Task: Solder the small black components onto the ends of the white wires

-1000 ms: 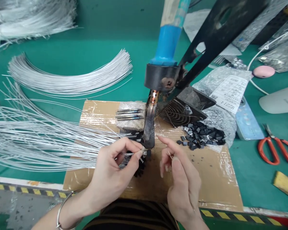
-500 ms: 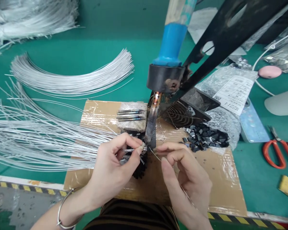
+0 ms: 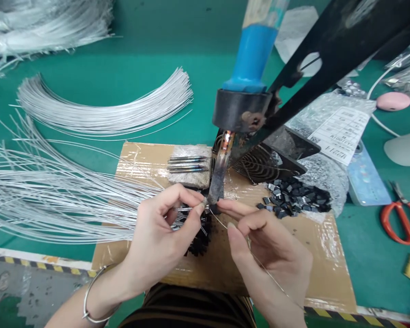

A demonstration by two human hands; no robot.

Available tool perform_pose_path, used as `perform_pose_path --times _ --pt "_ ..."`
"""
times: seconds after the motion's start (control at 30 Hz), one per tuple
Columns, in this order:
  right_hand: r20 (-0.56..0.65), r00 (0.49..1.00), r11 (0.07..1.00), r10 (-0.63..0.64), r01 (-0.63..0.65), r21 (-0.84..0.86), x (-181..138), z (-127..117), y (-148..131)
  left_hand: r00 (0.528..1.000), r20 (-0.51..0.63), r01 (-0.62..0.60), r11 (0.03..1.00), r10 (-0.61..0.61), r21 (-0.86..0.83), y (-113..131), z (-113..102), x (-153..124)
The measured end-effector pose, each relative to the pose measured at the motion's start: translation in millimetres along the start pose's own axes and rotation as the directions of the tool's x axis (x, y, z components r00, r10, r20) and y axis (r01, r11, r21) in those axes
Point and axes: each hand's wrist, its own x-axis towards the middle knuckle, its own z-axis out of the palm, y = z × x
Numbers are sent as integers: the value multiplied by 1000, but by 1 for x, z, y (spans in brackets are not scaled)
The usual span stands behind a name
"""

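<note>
My left hand (image 3: 164,241) pinches a thin wire (image 3: 183,209) between thumb and forefinger, its end at the tip of the soldering iron (image 3: 218,180). The exact joint is too small to make out. My right hand (image 3: 269,250) holds a thin silvery solder wire (image 3: 218,220), which runs back across the palm. The solder's front end points at the iron tip, and my right forefinger reaches close beside it. Loose white wires (image 3: 99,200) fan out to the left. Under my fingers lies a pile of black pieces (image 3: 200,241), partly hidden.
A black bracket (image 3: 328,68) holds the iron over a cardboard sheet (image 3: 321,264). Small black parts (image 3: 294,198) are heaped at right, near red-handled scissors (image 3: 398,223). A pad with metal pins (image 3: 187,168) sits behind my left hand. A wire bundle (image 3: 105,116) lies farther back.
The view has shifted slightly, so the iron and bench items appear farther right. My right forefinger is nearer the iron tip. Both hands keep their pinches.
</note>
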Motion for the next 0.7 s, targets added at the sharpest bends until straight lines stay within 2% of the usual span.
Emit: perform_pose_path --times 0.7 --pt "-21 999 999 -39 40 23 0 2 -1 998 5 -60 997 60 -41 0 0 0"
